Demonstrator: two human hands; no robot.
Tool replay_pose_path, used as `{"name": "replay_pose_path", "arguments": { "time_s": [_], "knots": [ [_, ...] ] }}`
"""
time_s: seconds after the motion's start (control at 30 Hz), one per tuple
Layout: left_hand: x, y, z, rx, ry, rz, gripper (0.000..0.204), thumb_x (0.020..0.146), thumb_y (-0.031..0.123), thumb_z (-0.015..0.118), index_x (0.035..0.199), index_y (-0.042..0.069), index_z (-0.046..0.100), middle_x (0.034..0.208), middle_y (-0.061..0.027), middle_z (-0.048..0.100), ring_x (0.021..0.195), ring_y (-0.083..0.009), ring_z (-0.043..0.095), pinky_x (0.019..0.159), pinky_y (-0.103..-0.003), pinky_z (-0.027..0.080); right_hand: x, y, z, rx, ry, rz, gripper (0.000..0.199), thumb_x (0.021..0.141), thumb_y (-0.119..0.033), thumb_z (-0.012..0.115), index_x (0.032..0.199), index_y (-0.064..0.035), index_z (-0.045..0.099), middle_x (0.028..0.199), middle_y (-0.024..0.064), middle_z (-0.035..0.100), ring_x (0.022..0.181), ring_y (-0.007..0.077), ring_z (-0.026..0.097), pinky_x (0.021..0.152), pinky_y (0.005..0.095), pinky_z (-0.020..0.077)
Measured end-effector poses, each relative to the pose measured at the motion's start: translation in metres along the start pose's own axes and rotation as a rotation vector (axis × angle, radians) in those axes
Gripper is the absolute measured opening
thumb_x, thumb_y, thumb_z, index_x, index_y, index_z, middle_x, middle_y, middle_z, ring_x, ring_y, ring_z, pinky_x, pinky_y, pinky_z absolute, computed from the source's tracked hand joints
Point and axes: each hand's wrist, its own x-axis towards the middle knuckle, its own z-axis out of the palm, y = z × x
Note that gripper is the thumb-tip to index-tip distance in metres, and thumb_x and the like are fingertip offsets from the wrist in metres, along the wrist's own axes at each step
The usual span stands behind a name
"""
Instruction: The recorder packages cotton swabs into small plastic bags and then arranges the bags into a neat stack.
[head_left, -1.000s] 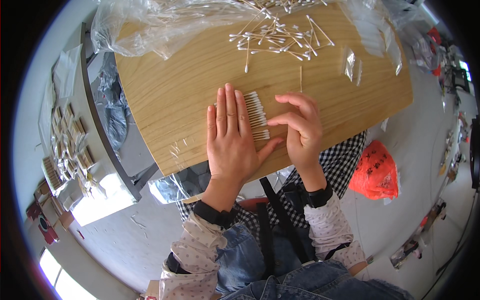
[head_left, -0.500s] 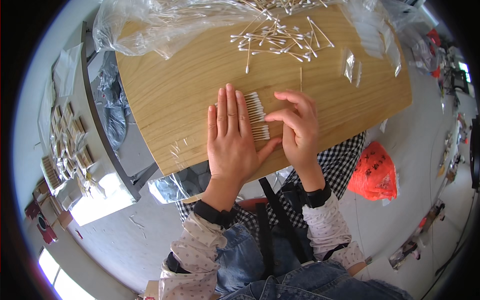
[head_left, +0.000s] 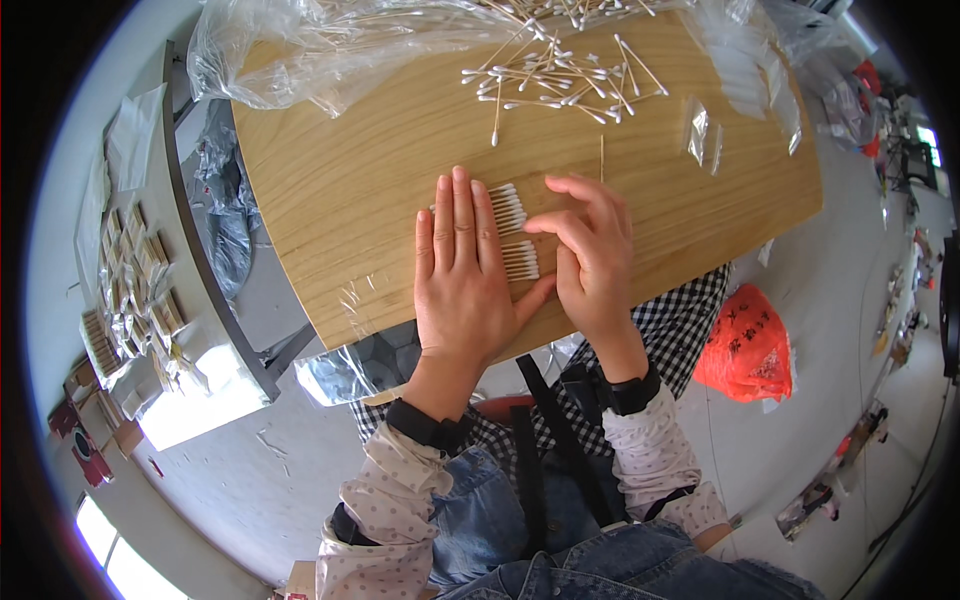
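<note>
My left hand (head_left: 462, 290) lies flat with its fingers stretched out over a neat row of cotton swabs, covering most of their sticks. To the right of its fingers the white tips show in two groups: an upper group (head_left: 511, 208) and a lower group (head_left: 521, 261), with a narrow gap between them. My right hand (head_left: 595, 260) is just right of the row, fingers loosely curved and apart. Its index fingertip is at the tips beside the gap. The thumb points toward my left thumb, below the lower group.
Loose cotton swabs (head_left: 570, 85) lie in a heap at the table's far side. A clear plastic bag (head_left: 290, 70) spreads over the far left. Small clear packets (head_left: 704, 135) and a single stick (head_left: 602, 158) lie to the right. A red bag (head_left: 742, 345) stands on the floor.
My right hand has shifted slightly left and the gap between the two groups of swab tips now sits higher, with the lower group larger. My left hand has stayed in place.
</note>
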Motion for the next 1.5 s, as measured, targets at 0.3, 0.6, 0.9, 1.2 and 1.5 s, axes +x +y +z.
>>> {"name": "replay_pose_path", "arguments": {
  "time_s": [0.3,0.6,0.9,1.2,1.5],
  "knots": [
    [0.000,0.000,0.000,-0.006,0.003,0.000,0.096,0.083,0.061,0.054,0.143,-0.010,0.032,0.153,-0.0242,0.027,0.145,-0.0339,0.022,0.117,-0.046,0.018,0.000,0.001,-0.001,-0.042,-0.019,-0.043,0.025,0.073,0.006,0.057,0.088,-0.0114,0.067,0.119,0.0067,0.059,0.113,0.0295,0.053,0.092,0.0419,0.0409],
    [0.000,0.000,0.001,-0.002,0.014,0.000,0.095,0.083,0.061,0.055,0.143,-0.010,0.032,0.153,-0.0238,0.028,0.145,-0.0337,0.022,0.117,-0.046,0.018,0.000,-0.001,-0.001,-0.083,-0.045,-0.016,0.025,0.079,0.005,0.054,0.093,-0.0102,0.069,0.120,0.0082,0.060,0.113,0.0285,0.053,0.095,0.0397,0.0396],
    [0.000,0.000,0.001,-0.006,0.031,0.009,0.092,0.084,0.058,0.055,0.141,-0.010,0.034,0.151,-0.0249,0.030,0.144,-0.0343,0.025,0.117,-0.046,0.020,0.002,-0.006,0.000,-0.098,-0.036,-0.014,0.021,0.083,0.000,0.057,0.094,-0.0123,0.069,0.121,0.0075,0.059,0.114,0.0283,0.053,0.095,0.0400,0.0397],
    [-0.001,-0.003,0.001,-0.031,0.037,0.000,0.097,0.081,0.061,0.059,0.142,-0.010,0.033,0.152,-0.0251,0.029,0.144,-0.0351,0.025,0.116,-0.047,0.021,0.014,-0.005,0.003,-0.025,0.018,0.014,0.012,0.078,-0.003,0.067,0.086,-0.0112,0.067,0.122,0.0073,0.058,0.114,0.0291,0.053,0.093,0.0400,0.0413],
    [-0.010,-0.005,-0.004,-0.123,0.043,-0.003,0.101,0.079,0.062,0.062,0.145,-0.005,0.028,0.153,-0.0238,0.027,0.144,-0.0369,0.023,0.116,-0.053,0.016,0.059,0.002,0.006,-0.057,-0.104,-0.144,0.014,0.072,-0.004,0.075,0.079,-0.0078,0.064,0.121,0.0065,0.058,0.116,0.0313,0.050,0.095,0.0423,0.0425]
  ]
}}
